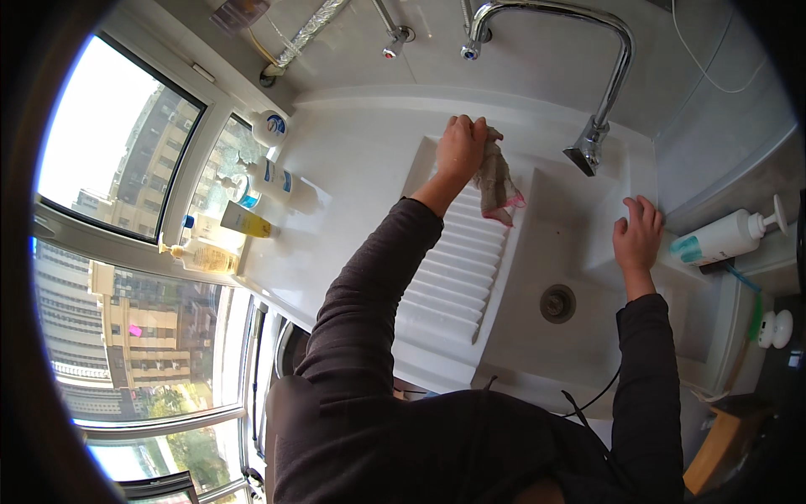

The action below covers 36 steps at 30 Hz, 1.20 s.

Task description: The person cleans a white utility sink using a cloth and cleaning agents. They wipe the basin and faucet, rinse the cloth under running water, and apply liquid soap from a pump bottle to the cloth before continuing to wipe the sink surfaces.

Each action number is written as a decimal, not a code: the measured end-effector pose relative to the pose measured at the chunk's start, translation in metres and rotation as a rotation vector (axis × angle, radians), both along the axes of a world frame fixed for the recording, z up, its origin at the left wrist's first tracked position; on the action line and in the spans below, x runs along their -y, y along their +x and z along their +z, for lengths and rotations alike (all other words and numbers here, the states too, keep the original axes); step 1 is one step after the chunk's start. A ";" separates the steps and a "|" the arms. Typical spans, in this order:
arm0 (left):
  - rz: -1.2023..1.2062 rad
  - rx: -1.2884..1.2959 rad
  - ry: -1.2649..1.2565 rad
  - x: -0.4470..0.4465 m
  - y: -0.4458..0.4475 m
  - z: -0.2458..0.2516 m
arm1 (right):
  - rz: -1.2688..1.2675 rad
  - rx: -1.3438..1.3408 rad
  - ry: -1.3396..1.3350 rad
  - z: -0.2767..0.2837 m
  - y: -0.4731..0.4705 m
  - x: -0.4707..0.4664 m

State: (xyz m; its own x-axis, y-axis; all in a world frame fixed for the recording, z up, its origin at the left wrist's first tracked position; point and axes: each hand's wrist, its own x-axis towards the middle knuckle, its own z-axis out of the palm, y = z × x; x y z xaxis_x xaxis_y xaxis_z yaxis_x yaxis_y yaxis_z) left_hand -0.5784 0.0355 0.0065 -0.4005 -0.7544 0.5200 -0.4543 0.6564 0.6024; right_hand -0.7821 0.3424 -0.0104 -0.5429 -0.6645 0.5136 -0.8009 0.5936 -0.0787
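My left hand (461, 148) is closed around one end of a grey-brown cloth (494, 179) with pink edging. The rest of the cloth hangs down beside the hand, over the upper end of the ribbed washboard (453, 264) of a white laundry sink. To the right, my right hand (637, 233) holds nothing, its fingers loosely bent and apart, at the right side of the sink basin (522, 340). Whether it touches the rim I cannot tell. The basin's round drain (558, 303) shows between my arms.
A chrome faucet (620, 69) arches over the basin, its outlet (585, 148) pointing down. Several bottles, among them a white pump bottle (271, 177) and a yellow tube (249, 222), line the window side. Another white pump bottle (718, 239) stands right of my right hand.
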 end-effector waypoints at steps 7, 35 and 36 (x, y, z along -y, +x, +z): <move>-0.033 0.754 -0.210 0.038 0.070 -0.052 | 0.005 -0.017 0.000 0.001 0.000 -0.001; -0.112 1.003 0.219 -0.037 0.147 -0.017 | 0.008 -0.015 -0.007 0.000 -0.002 -0.002; -0.099 1.008 0.254 -0.029 0.139 -0.019 | 0.008 -0.008 -0.007 0.000 -0.002 -0.002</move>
State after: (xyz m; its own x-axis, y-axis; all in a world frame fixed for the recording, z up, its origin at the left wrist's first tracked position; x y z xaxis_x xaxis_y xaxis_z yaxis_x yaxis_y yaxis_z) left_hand -0.4397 0.0648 -0.0121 -0.6267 -0.7350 -0.2589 -0.7741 0.6252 0.0993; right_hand -0.7838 0.3442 -0.0103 -0.5333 -0.6652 0.5227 -0.8062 0.5867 -0.0760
